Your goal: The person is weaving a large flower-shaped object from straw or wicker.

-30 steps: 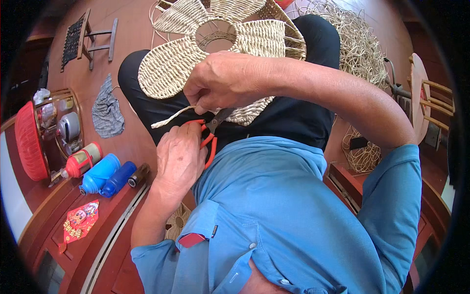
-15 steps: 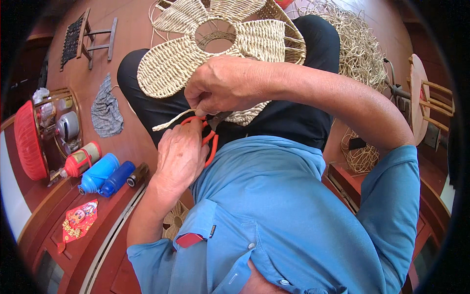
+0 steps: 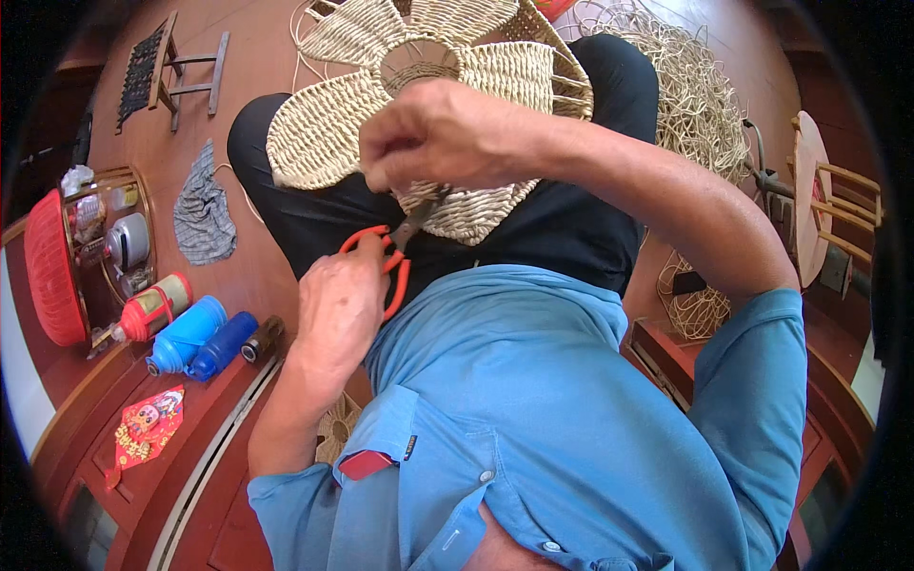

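My left hand is closed round the orange handles of a pair of scissors. Their dark blades point up and right, reaching the lowest petal of a woven straw flower-shaped piece. This piece lies across my lap, with wide petals round a circular opening. Over its lower petals hangs my right hand, its fingers curled together and somewhat blurred. Whatever those fingertips may hold is hidden. My right forearm crosses in front of the right side of the weaving.
A heap of loose straw cord lies at the far right, near a round wooden stool. On the left are a red basket cover, a blue flask, a grey cloth and a small stool.
My right hand has lifted slightly away from the scissors. The pale cord end that stuck out between my hands no longer shows. My left hand and the scissors have shifted slightly down and left.
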Demonstrator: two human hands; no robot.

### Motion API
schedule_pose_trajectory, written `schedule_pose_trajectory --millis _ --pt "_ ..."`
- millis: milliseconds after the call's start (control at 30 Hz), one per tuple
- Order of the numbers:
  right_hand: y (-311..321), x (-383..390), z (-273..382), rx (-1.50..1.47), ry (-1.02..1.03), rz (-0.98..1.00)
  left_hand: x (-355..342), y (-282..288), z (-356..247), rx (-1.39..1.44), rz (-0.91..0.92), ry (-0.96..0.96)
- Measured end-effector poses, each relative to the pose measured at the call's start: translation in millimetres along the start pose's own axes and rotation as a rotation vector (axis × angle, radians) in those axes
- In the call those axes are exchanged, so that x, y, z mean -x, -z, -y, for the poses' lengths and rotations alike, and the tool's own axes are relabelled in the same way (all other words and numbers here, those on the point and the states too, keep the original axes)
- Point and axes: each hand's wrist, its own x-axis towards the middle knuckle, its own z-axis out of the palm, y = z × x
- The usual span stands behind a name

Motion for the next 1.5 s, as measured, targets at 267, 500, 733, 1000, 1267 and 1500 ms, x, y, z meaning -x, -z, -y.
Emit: schedule_pose_trajectory --millis 267,500,733,1000,1267,1500 --pt "70.1 59.1 -16.1 -0.418 -0.257 -0.451 21.2 -4.6 75.1 0.964 -0.452 0.442" --pt "98.6 97.7 -37.6 -0.446 -0.190 -1.108 23.0 -124.4 191.0 0.965 -0.328 0.640" --pt "168.7 95.7 -67.6 0.290 0.180 -1.412 6.2 -211.4 201.5 1.290 -0.702 0.397" --pt "149.6 97.2 -126.9 0.297 -0.449 -1.045 -59.3 -237.0 270.1 1.002 -0.828 0.413" --pt "-19.6 99.1 -24.3 0.406 -0.054 -0.707 25.0 -270.8 324.9 0.565 -0.904 0.563" --pt "-60.7 134.4 -21.9 0.732 -0.103 -0.313 -15.2 -17.6 18.9 0.034 -0.796 -0.245"
